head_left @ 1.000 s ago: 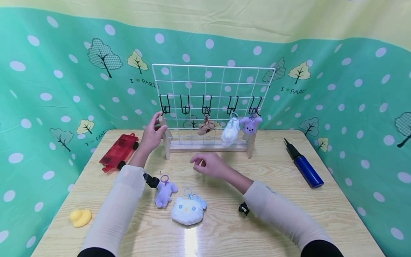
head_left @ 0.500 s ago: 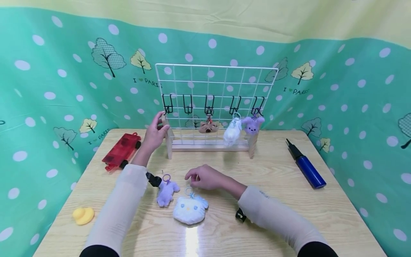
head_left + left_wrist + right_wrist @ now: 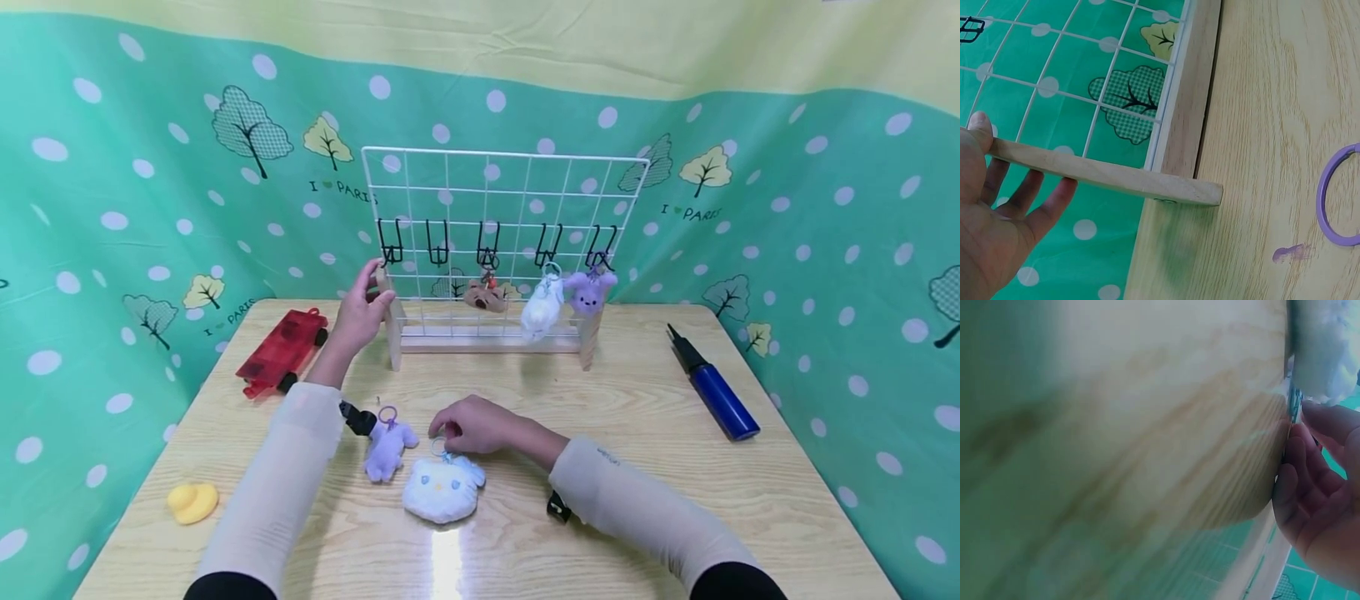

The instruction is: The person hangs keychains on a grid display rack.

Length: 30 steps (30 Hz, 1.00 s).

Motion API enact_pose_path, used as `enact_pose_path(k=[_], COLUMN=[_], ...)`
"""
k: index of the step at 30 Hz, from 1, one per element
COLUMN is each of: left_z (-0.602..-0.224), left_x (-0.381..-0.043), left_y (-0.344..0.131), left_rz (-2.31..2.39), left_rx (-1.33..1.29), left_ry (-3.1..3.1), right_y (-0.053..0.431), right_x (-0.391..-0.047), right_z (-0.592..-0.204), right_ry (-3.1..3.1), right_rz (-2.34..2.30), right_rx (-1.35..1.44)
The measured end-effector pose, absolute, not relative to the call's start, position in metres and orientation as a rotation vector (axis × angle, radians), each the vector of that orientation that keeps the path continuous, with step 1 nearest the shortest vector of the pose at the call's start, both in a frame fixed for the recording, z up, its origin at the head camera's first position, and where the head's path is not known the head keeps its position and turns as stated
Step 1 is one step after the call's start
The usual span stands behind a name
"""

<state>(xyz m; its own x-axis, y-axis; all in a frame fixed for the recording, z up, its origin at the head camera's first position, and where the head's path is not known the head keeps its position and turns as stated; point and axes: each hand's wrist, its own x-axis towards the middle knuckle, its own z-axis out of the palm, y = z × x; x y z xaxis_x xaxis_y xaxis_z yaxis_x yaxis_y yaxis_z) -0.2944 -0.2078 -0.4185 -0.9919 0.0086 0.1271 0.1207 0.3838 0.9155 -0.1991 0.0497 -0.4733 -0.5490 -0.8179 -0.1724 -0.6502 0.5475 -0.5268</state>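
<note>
My left hand (image 3: 360, 312) grips the wooden side post (image 3: 1110, 172) of a white wire grid rack (image 3: 491, 343), thumb on one face and fingers on the other. In the head view my right hand (image 3: 480, 425) is down at the table, its fingertips pinching the light blue ring (image 3: 438, 447) of a white cat-face plush keychain (image 3: 440, 492). The right wrist view shows thumb and fingers close together by that ring, white fur (image 3: 1329, 350) above them. Left of it lies a purple plush keychain (image 3: 386, 454) with a purple ring (image 3: 1322, 197).
Black hooks (image 3: 437, 250) line the grid. A brown bear plush (image 3: 486, 297), a white plush (image 3: 542, 312) and a purple plush (image 3: 590, 292) hang there. Around the table lie a red toy car (image 3: 285, 350), a yellow rubber duck (image 3: 192, 502) and a blue hand pump (image 3: 723, 400).
My right hand has come down from in front of the rack to the white plush's ring. The left hand has stayed on the post. The hanging bear plush has swung slightly.
</note>
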Motion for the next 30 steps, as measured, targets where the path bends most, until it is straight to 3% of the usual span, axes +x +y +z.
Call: enact_pose_path(k=[30], left_z=[-0.4187], left_x=[-0.2945], left_y=[-0.2083], left_rz=[-1.695], left_rx=[-0.131], left_ry=[-2.522], right_y=[0.0490], right_x=[-0.1982], right_z=[-0.4735], right_ry=[2.455], right_rz=[-0.551], right_rx=[-1.202])
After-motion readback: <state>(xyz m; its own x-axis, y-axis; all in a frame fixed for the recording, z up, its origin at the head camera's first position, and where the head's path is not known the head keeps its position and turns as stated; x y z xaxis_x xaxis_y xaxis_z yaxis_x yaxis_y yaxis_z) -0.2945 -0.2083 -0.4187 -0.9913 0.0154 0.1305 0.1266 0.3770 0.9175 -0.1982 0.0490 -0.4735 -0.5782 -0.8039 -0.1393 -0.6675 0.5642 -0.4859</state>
